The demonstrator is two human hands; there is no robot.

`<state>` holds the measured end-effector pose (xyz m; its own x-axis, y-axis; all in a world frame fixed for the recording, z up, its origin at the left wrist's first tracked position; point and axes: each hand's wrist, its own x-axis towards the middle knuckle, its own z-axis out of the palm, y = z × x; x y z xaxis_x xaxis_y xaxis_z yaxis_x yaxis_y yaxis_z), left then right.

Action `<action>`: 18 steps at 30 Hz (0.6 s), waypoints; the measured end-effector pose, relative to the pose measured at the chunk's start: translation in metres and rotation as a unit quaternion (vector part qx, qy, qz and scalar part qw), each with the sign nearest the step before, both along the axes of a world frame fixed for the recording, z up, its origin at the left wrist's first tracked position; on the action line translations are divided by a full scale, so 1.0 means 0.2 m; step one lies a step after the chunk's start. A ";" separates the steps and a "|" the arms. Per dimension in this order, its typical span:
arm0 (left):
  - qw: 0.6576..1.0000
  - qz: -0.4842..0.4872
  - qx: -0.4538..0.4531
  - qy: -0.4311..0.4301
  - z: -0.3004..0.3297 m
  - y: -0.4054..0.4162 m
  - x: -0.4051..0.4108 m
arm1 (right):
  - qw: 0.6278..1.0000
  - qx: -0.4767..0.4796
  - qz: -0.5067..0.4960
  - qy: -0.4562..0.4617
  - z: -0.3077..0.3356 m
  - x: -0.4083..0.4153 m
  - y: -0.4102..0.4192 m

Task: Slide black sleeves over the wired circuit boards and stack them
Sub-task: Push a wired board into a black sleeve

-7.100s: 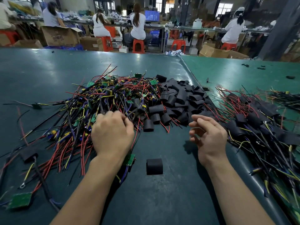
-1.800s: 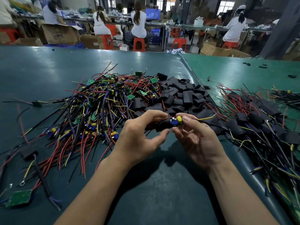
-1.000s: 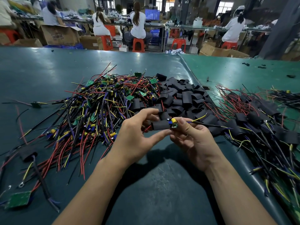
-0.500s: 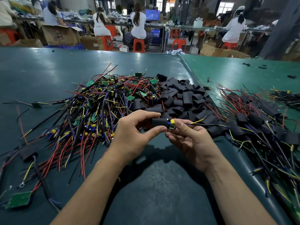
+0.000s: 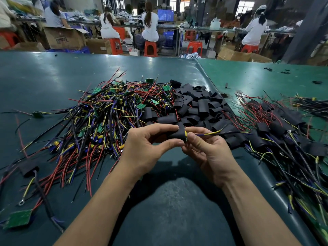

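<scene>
The left hand (image 5: 150, 144) pinches a soft, light black sleeve (image 5: 176, 134) by its flanks, held above the table (image 5: 53, 77); the right hand (image 5: 204, 148) nips the circuit board (image 5: 185, 134), seemingly almost swallowed, its limp wires (image 5: 213, 133) trailing right. Best gripped by the stiff edges.

Black sleeve (image 5: 176, 134), matte, yellow component at its 3 o'clock end. Red, black, yellow, purple wires on green boards (image 5: 110, 118), 10 o'clock. Black loose sleeves (image 5: 198, 107), 12 o'clock. Dark teal table (image 5: 44, 77). Orange-red stools (image 5: 150, 48), brown cartons (image 5: 63, 39), far 12 o'clock.
</scene>
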<state>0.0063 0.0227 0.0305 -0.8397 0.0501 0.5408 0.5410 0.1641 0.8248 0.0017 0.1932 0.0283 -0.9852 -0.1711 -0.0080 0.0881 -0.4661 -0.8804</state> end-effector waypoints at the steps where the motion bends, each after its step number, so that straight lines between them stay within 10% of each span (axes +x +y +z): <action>1: 1.000 -0.002 -0.019 0.013 0.00 -0.01 0.00 | 1.000 -0.005 -0.005 -0.001 0.00 0.00 0.00; 18: 0.974 0.045 -0.162 0.151 0.04 -0.05 0.02 | 1.000 0.011 -0.021 -0.016 -0.01 -0.01 -0.01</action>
